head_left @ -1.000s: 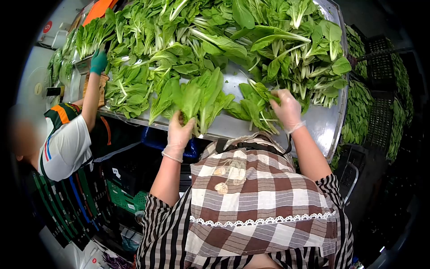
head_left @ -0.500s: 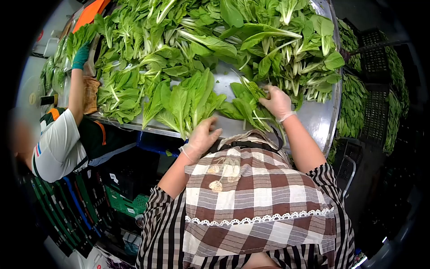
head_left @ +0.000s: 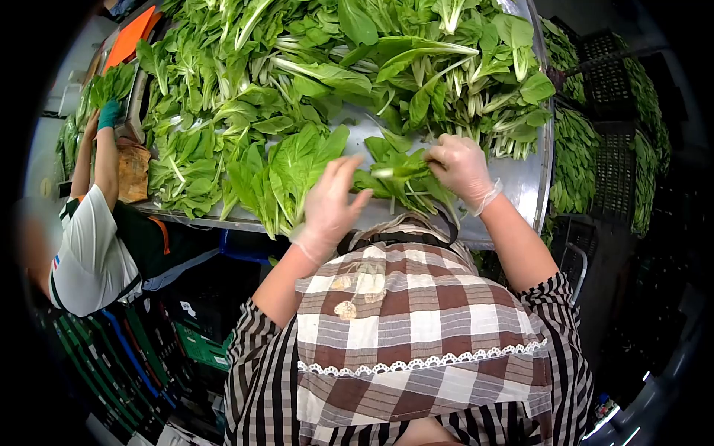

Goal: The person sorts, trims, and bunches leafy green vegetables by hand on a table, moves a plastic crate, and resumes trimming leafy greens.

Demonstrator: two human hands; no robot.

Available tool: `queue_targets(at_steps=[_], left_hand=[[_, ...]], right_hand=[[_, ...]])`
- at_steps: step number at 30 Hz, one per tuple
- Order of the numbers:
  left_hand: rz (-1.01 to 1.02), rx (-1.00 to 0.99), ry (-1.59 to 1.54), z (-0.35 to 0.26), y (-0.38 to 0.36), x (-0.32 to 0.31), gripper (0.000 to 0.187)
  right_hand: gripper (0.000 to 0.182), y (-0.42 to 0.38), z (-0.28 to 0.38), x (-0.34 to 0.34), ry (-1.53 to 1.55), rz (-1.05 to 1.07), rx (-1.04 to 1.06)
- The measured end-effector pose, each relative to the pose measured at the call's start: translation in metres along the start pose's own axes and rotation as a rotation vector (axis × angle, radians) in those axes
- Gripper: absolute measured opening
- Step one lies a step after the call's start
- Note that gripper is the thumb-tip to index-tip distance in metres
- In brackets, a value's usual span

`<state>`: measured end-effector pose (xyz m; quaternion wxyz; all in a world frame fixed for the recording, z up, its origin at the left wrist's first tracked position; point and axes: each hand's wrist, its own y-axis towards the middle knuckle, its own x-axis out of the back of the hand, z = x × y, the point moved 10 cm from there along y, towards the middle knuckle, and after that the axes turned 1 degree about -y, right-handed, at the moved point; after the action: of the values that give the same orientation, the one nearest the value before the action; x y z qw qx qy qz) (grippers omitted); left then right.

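Note:
My left hand point(head_left: 333, 204), in a clear thin glove, has its fingers outstretched over the near edge of the metal table. It holds nothing I can see. Just left of it lies a bunch of leafy greens point(head_left: 286, 178) with broad leaves and pale stems. My right hand point(head_left: 460, 169), gloved the same way, has its fingers pinched on a leafy green point(head_left: 405, 165) whose white stem end points toward my left hand. Below that hand, more loose leaves and thin stems point(head_left: 416, 199) lie at the table edge, partly hidden by the held one.
A large heap of greens point(head_left: 312, 67) covers the metal table point(head_left: 520, 182). On the left a co-worker point(head_left: 93, 238) reaches toward greens with a green-gloved hand point(head_left: 108, 113). Black crates point(head_left: 616, 163) with greens stand at the right. An orange sheet point(head_left: 132, 37) lies far left.
My left hand has opened and risen slightly toward the greens. My right fingers have closed on a leafy green and turned its white stem leftward. The whole view has shifted a little; the co-worker's second hand now shows.

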<state>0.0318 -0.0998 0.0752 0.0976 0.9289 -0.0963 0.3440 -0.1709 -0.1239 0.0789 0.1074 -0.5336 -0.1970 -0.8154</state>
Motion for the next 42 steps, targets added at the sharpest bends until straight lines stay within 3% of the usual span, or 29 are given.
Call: queue_targets(at_steps=[3, 6, 9, 12, 13, 15, 18, 19, 22, 24, 26, 32, 37, 40, 41, 42], left_hand=[[0.274, -0.075, 0.177, 0.009, 0.009, -0.050, 0.039], [0.416, 0.069, -0.005, 0.033, 0.005, -0.074, 0.036], [0.486, 0.304, -0.468, 0.058, -0.007, -0.096, 0.033], [0.775, 0.678, -0.873, 0.054, -0.035, -0.121, 0.033], [0.790, 0.743, -0.864, 0.052, -0.038, -0.121, 0.028], [0.757, 0.755, -0.958, 0.052, -0.039, -0.124, 0.023], [0.605, 0.748, -1.138, 0.055, -0.032, -0.119, 0.018], [0.533, 0.744, -1.203, 0.058, -0.029, -0.115, 0.017], [0.401, 0.715, -1.253, 0.070, -0.026, -0.114, 0.020], [0.325, 0.737, -1.295, 0.069, -0.024, -0.112, 0.021], [0.277, 0.768, -1.279, 0.065, -0.025, -0.108, 0.023], [0.301, 0.735, -1.149, 0.050, -0.013, -0.099, 0.029], [0.146, 0.694, -1.026, 0.057, -0.007, -0.087, 0.033], [0.105, 0.691, -1.039, 0.063, -0.003, -0.089, 0.028], [0.095, 0.703, -1.041, 0.065, -0.004, -0.089, 0.026], [0.073, 0.735, -1.062, 0.068, -0.004, -0.089, 0.025]], right_hand=[[0.011, 0.004, 0.014, -0.003, 0.054, 0.042, 0.070], [0.011, 0.001, 0.014, -0.007, 0.068, 0.028, 0.053], [0.010, 0.001, 0.021, -0.004, 0.086, -0.046, 0.067], [0.014, 0.007, 0.034, -0.002, 0.123, -0.074, 0.099], [0.017, 0.009, 0.037, 0.000, 0.142, -0.080, 0.104], [0.023, 0.012, 0.043, 0.003, 0.179, -0.089, 0.115], [0.025, -0.001, 0.012, 0.024, 0.509, -0.431, -0.200], [0.019, -0.011, 0.005, 0.023, 0.544, -0.449, -0.310], [0.018, -0.031, 0.008, -0.037, 0.796, -0.040, -0.482], [0.027, -0.036, 0.025, -0.052, 0.732, 0.121, -0.505], [0.025, -0.041, 0.024, -0.070, 0.839, 0.116, -0.546], [0.011, -0.036, 0.022, -0.059, 0.778, 0.065, -0.476], [0.011, -0.063, -0.009, -0.086, 1.465, -0.145, -0.917], [0.011, -0.057, -0.011, -0.091, 1.047, 0.300, -0.703], [0.013, -0.047, -0.016, -0.081, 0.735, 0.309, -0.564], [0.013, -0.038, -0.024, -0.073, 0.609, 0.345, -0.543]])
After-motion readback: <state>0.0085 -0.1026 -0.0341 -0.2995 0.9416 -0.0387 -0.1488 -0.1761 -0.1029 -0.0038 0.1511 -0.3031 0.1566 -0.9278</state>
